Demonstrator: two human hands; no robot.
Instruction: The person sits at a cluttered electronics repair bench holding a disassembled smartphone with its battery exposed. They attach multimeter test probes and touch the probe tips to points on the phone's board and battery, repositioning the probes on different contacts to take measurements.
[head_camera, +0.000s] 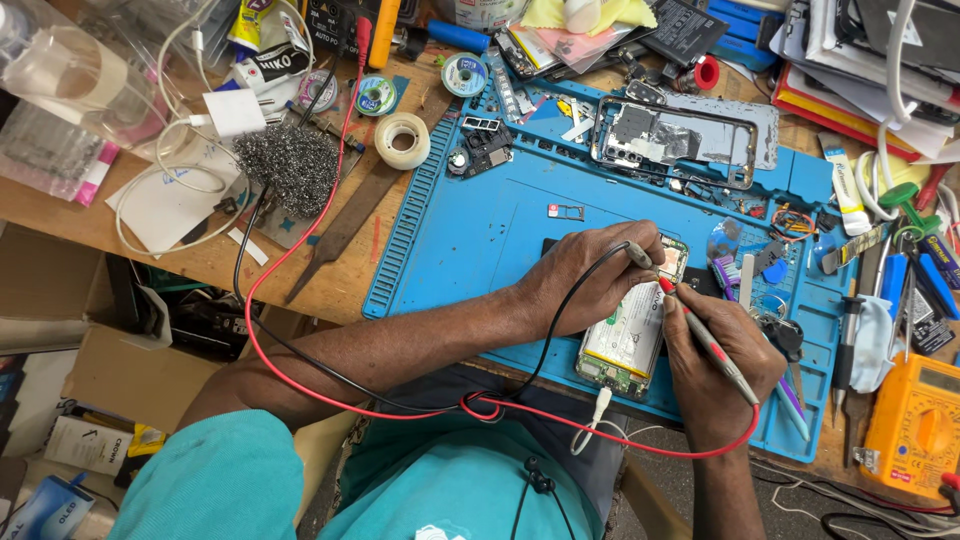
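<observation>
Opened phone (628, 338): lying back-up on the blue mat (470, 230), near its front edge, pale battery with a green-printed label showing, circuit board bare at both ends.
Left hand (590, 275): resting on the mat and the phone's upper end, fingers curled shut around the black probe (640, 254), tip down by the top board.
Right hand (715, 365): coming in from the near side, fingers pinched closed on the red probe (705, 335), tip touching the phone's upper right edge, just beside the black one.
Leads: red lead (300, 240) and black lead (255, 320) loop off the surface edge across the lap, then climb toward the far side.
Yellow multimeter (915, 425): right front corner of the surface, orange-yellow body, round dial, grey screen on top.
Phone frame (672, 140): stripped shell, far side of the mat, well apart from the hands.
White tube (845, 185): slim, green-printed label, right of the mat.
Tape roll (402, 140): cream ring just off the mat's left edge.
Wire wool (293, 165): grey tangle left of the tape.
Small reels: two round spools, green-and-white labels, at the far left of the mat.
Cardboard boxes (110, 370): brown, under the surface on the left.
</observation>
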